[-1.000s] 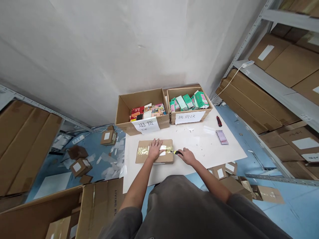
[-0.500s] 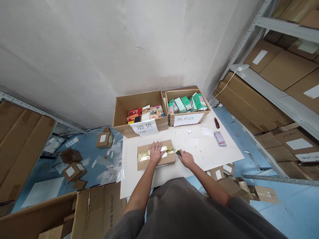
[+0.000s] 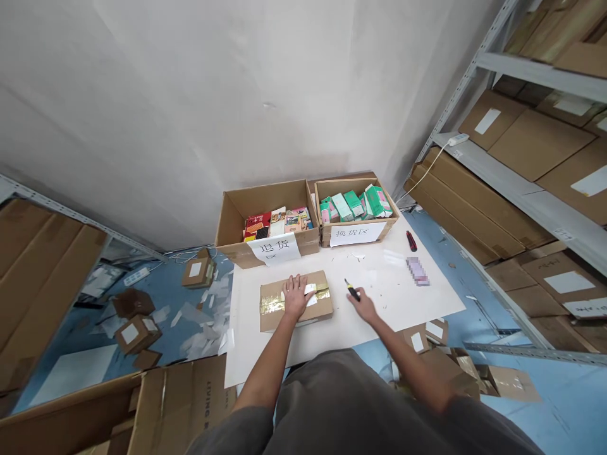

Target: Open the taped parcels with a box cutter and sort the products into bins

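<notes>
A taped cardboard box (image 3: pixel 317 309) lies on the white table (image 3: pixel 303 354) in front of me, with yellowish tape across its top and a white label partly under my fingers. My left hand (image 3: pixel 294 297) rests flat on the box top, fingers spread. To the right of the box, my right hand (image 3: pixel 364 306) is closed around a black and yellow utility knife (image 3: pixel 353 291). The knife's blade points up and away to the left, apart from the box.
Behind stand two open cartons with paper signs: one with books (image 3: pixel 257 227), one with green boxes (image 3: pixel 353 202). A red-black cutter (image 3: pixel 411 241) lies at the table's right. Shelves (image 3: pixel 535 183) of cartons flank the right; paper scraps (image 3: pixel 208 332) litter the left floor.
My right hand has drawn the utility knife away from the box's right end, to the right. My left hand stays on the box. The view has shifted slightly.
</notes>
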`<state>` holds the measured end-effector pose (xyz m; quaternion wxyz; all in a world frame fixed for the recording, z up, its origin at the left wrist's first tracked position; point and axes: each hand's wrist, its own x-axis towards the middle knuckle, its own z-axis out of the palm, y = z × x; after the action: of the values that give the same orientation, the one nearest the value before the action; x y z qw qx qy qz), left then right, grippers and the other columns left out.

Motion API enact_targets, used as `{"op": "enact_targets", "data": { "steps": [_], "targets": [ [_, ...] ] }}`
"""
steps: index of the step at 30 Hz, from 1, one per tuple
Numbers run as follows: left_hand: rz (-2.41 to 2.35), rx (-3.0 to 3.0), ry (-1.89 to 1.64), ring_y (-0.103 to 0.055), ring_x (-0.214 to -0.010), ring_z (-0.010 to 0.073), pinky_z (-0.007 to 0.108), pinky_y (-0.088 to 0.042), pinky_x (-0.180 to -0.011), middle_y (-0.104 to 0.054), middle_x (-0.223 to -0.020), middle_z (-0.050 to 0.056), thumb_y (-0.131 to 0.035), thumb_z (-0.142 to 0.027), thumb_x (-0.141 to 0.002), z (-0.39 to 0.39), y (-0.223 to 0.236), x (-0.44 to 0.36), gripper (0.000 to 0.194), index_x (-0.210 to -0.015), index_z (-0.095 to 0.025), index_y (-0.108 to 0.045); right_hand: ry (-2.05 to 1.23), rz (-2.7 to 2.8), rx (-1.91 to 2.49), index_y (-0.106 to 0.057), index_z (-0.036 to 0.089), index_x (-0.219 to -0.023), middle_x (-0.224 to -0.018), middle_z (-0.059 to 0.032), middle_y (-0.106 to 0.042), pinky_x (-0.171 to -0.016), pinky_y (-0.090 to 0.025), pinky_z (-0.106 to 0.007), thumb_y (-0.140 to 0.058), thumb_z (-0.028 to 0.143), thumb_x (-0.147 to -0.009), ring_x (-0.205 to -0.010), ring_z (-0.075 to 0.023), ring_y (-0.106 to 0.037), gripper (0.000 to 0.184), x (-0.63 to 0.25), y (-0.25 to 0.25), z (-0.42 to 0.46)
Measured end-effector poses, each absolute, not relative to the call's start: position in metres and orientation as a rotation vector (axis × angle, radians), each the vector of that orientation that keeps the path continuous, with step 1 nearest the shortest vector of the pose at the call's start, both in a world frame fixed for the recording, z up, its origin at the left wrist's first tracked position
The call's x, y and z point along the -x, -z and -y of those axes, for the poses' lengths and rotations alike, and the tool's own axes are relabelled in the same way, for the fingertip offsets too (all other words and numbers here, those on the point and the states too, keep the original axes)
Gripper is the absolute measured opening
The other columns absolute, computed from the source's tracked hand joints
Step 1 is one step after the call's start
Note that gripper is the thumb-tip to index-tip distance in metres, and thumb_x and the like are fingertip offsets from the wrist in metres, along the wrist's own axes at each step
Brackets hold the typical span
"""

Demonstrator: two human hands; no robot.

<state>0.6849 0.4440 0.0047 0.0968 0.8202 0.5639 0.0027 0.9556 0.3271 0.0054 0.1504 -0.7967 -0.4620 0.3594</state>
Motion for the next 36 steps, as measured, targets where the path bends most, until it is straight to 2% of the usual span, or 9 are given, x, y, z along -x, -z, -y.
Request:
{"op": "enact_targets", "data": {
  "steps": [3,6,9,12,17,21,25,31,36],
  "targets": [
    [-1.762,-2.336,-0.036,-0.023,-0.156,0.0385,0.056,-0.017,-0.125,-0.036,-0.167,0.015,-0.038,-0.070,-0.097,-0.441,-0.008,-0.698,0.077,-0.159,-0.024,-0.041,-1.177,1.146,2.135,-0.047,0.025,-0.127,-0.111,-0.0071,-0.075,-0.081,-0.051,-0.029,-0.063,0.059,-0.092,-0.099,-0.0237,-0.073,0.051,-0.898,0.025,-0.330],
    [-1.932,-2.166,-0.047,-0.025,-0.154,0.0415,0.058,-0.021,-0.122,-0.037,-0.166,0.016,-0.038,-0.072,-0.096,-0.440,-0.016,-0.712,0.079,-0.159,-0.024,-0.041,-1.123,0.985,2.193,-0.043,0.022,-0.132,-0.121,-0.0117,-0.073,-0.083,-0.054,-0.029,-0.065,0.058,-0.089,-0.107,-0.0237,-0.072,0.061,-0.874,0.038,-0.355],
    [-2.062,-1.976,0.021,-0.035,-0.147,0.0472,0.063,-0.031,-0.114,-0.040,-0.162,0.022,-0.037,-0.075,-0.094,-0.437,-0.023,-0.716,0.085,-0.160,-0.022,-0.038,-1.045,0.984,2.293,-0.041,0.022,-0.135,-0.122,-0.0139,-0.072,-0.082,-0.055,-0.031,-0.065,0.060,-0.088,-0.109,-0.0260,-0.072,0.065,-0.884,0.027,-0.399],
    [-1.968,-1.951,0.122,-0.047,-0.136,0.0447,0.060,-0.039,-0.105,-0.045,-0.157,0.023,-0.038,-0.072,-0.095,-0.428,-0.027,-0.709,0.084,-0.162,-0.022,-0.030,-0.946,0.977,2.364,-0.041,0.020,-0.135,-0.119,-0.0165,-0.072,-0.083,-0.054,-0.035,-0.063,0.060,-0.090,-0.109,-0.0296,-0.072,0.064,-0.896,0.005,-0.446],
    [-1.739,-2.148,0.164,-0.028,-0.152,0.0432,0.057,-0.038,-0.112,-0.025,-0.170,0.017,-0.053,-0.057,-0.093,-0.423,-0.035,-0.695,0.087,-0.165,-0.026,-0.018,-0.899,1.078,2.338,-0.046,0.022,-0.129,-0.114,-0.0142,-0.074,-0.080,-0.052,-0.033,-0.067,0.059,-0.087,-0.105,-0.0294,-0.072,0.060,-0.918,-0.019,-0.472],
    [-1.033,-2.531,0.182,-0.016,-0.159,0.0376,0.051,-0.026,-0.124,-0.024,-0.173,0.007,-0.076,-0.060,-0.077,-0.437,-0.042,-0.696,0.097,-0.161,-0.034,-0.034,-0.928,1.150,2.270,-0.047,0.023,-0.126,-0.114,-0.0111,-0.073,-0.078,-0.051,-0.031,-0.075,0.063,-0.078,-0.103,-0.0288,-0.072,0.068,-0.951,-0.012,-0.419],
    [-0.560,-2.577,0.394,-0.020,-0.157,0.0407,0.053,-0.024,-0.124,-0.028,-0.171,0.010,-0.091,-0.062,-0.056,-0.442,-0.036,-0.710,0.111,-0.154,-0.034,-0.046,-1.061,1.198,2.319,-0.050,0.022,-0.122,-0.109,-0.0112,-0.074,-0.076,-0.050,-0.031,-0.081,0.060,-0.072,-0.099,-0.0299,-0.072,0.070,-0.966,0.013,-0.342],
    [-0.689,-2.573,0.402,-0.040,-0.145,0.0407,0.051,-0.023,-0.123,-0.058,-0.144,0.012,-0.094,-0.060,-0.051,-0.445,-0.033,-0.716,0.102,-0.143,-0.034,-0.058,-0.993,1.069,2.391,-0.050,0.023,-0.123,-0.108,-0.0115,-0.075,-0.075,-0.051,-0.032,-0.075,0.058,-0.079,-0.099,-0.0291,-0.072,0.061,-0.951,0.028,-0.333],
    [-0.992,-2.555,0.327,-0.047,-0.131,0.0395,0.049,-0.029,-0.119,-0.059,-0.128,0.013,-0.091,-0.066,-0.052,-0.454,-0.043,-0.697,0.090,-0.131,-0.031,-0.065,-0.957,1.195,2.408,-0.049,0.025,-0.125,-0.112,-0.0110,-0.074,-0.073,-0.050,-0.031,-0.080,0.061,-0.074,-0.100,-0.0285,-0.072,0.070,-0.931,0.010,-0.415]
  ]
}}
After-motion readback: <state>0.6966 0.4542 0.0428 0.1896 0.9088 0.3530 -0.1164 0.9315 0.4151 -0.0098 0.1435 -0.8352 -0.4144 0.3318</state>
